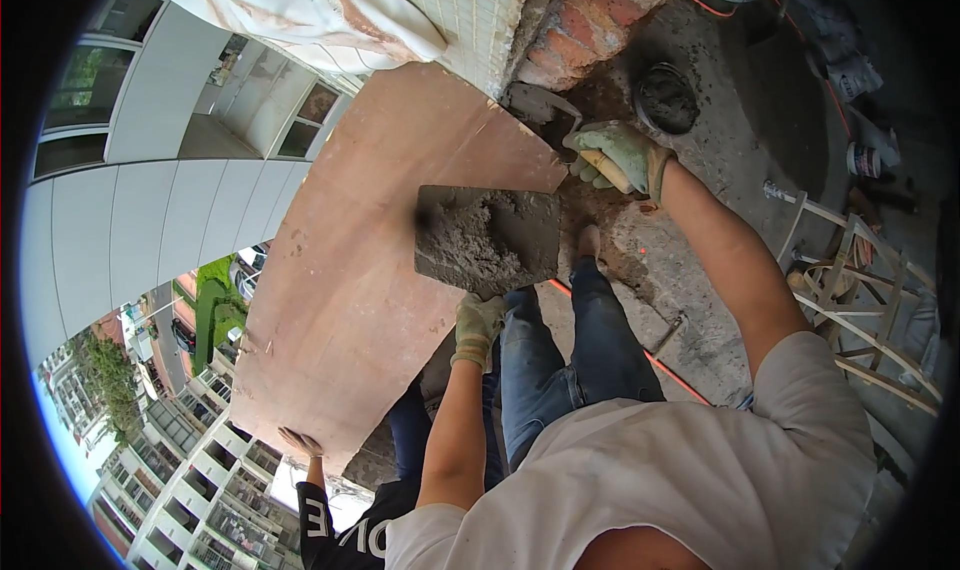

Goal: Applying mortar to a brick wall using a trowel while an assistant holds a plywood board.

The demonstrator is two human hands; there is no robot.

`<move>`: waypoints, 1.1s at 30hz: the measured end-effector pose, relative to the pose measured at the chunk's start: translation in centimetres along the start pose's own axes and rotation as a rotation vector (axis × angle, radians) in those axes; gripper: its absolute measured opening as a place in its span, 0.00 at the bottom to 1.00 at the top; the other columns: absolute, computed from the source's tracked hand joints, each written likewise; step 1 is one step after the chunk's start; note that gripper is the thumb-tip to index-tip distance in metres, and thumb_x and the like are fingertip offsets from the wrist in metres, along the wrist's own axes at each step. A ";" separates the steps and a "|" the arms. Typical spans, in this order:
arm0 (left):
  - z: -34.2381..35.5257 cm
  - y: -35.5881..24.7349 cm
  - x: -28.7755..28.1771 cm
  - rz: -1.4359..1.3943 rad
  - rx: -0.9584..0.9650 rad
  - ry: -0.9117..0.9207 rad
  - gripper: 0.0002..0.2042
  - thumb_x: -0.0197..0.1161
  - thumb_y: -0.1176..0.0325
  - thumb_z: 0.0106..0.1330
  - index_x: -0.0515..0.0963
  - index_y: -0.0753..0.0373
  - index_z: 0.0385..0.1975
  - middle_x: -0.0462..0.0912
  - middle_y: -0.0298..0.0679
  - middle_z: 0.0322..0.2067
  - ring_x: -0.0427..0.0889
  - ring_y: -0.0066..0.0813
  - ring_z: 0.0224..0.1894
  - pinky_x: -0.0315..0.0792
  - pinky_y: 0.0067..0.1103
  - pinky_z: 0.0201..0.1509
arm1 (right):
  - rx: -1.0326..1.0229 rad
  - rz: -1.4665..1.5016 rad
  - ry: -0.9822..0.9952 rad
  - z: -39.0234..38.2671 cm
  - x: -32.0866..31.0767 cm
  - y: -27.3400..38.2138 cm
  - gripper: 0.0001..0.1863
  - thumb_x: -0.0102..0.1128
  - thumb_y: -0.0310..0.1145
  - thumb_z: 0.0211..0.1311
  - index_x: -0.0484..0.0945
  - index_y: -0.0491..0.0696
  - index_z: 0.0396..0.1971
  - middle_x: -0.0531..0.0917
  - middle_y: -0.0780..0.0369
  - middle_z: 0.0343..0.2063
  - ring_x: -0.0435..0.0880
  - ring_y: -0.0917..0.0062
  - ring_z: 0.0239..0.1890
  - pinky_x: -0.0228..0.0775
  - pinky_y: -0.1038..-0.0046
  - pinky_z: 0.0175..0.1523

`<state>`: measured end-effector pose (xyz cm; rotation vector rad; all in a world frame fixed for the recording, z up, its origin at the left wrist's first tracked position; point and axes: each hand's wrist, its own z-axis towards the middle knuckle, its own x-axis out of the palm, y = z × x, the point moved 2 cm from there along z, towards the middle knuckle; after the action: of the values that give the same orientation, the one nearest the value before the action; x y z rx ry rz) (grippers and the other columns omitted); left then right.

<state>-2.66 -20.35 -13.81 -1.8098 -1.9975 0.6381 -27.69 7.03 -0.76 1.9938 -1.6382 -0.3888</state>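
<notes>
My left hand (479,327), in a light work glove, is closed at the near edge of a plasterer's hawk (435,255). A heap of wet grey mortar (485,240) lies on the hawk's flat top. My right hand (625,160), gloved too, grips the wooden handle of a trowel (545,103). The trowel's metal blade is beside the foot of the broken brick wall edge (590,30), partly in shadow. Just right of the trowel, a round bucket (640,110) with grey mortar in it stands on the floor.
A large reddish-brown board (340,250) spans the left side, with a co-worker's hand (300,442) on its near edge. Beyond it are a drop and buildings. At right stand a metal-and-wood frame (860,270) and a white pail (862,160). An orange cable (680,380) crosses the rough floor.
</notes>
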 end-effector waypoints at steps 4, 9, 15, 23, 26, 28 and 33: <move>-0.1 0.7 -0.1 -0.003 0.030 -0.045 0.06 0.64 0.71 0.54 0.77 0.63 0.30 0.75 0.33 0.17 0.72 0.25 0.14 0.66 0.23 0.16 | -0.060 -0.085 0.054 -3.2 -0.6 -1.5 0.16 0.57 0.42 0.68 0.79 0.47 0.48 0.84 0.61 0.32 0.83 0.77 0.28 0.76 0.76 0.29; 0.6 2.6 0.6 0.004 0.059 -0.053 0.04 0.63 0.71 0.55 0.76 0.62 0.25 0.74 0.33 0.16 0.70 0.24 0.12 0.63 0.21 0.15 | -0.331 -0.728 -0.097 3.0 -9.8 -8.9 0.17 0.59 0.44 0.66 0.80 0.46 0.43 0.85 0.60 0.33 0.79 0.78 0.32 0.71 0.75 0.39; -2.1 2.9 4.3 0.053 -0.048 -0.179 0.05 0.62 0.71 0.56 0.75 0.62 0.22 0.72 0.33 0.15 0.68 0.23 0.12 0.60 0.21 0.14 | 0.008 -1.103 0.005 4.3 -10.6 4.9 0.18 0.63 0.47 0.62 0.80 0.46 0.38 0.83 0.56 0.25 0.79 0.72 0.23 0.71 0.69 0.29; -3.6 -1.7 11.8 -0.201 -0.101 -0.128 0.07 0.63 0.68 0.56 0.73 0.62 0.21 0.74 0.34 0.17 0.71 0.25 0.13 0.66 0.22 0.16 | -0.208 -0.754 -0.075 -2.8 -13.4 -0.7 0.19 0.58 0.50 0.67 0.81 0.48 0.36 0.79 0.62 0.20 0.75 0.77 0.21 0.70 0.71 0.27; -3.3 -3.5 14.0 -0.163 -0.035 -0.159 0.07 0.63 0.69 0.56 0.73 0.62 0.23 0.75 0.34 0.18 0.71 0.26 0.13 0.66 0.23 0.16 | -0.664 -0.965 -0.087 -7.5 -11.1 -5.5 0.20 0.58 0.50 0.65 0.82 0.47 0.39 0.83 0.53 0.27 0.83 0.63 0.29 0.74 0.64 0.35; -3.1 -4.9 15.4 -0.120 0.026 -0.188 0.06 0.63 0.69 0.56 0.73 0.62 0.24 0.75 0.34 0.18 0.72 0.26 0.13 0.66 0.23 0.16 | -0.642 -0.953 -0.091 -9.4 -8.3 -5.4 0.20 0.59 0.49 0.64 0.82 0.47 0.40 0.84 0.50 0.29 0.84 0.57 0.33 0.75 0.61 0.38; -2.8 -5.5 16.5 -0.048 0.245 -0.178 0.05 0.62 0.71 0.56 0.74 0.64 0.27 0.76 0.35 0.18 0.73 0.25 0.15 0.68 0.23 0.17 | -0.722 -1.061 -0.142 -8.5 -6.4 -7.6 0.20 0.58 0.50 0.64 0.83 0.47 0.40 0.84 0.49 0.32 0.83 0.52 0.38 0.75 0.57 0.42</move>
<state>-7.43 -4.08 -8.93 -1.6041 -1.9660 1.0120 -18.40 15.99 1.27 2.0502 -0.2287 -1.2907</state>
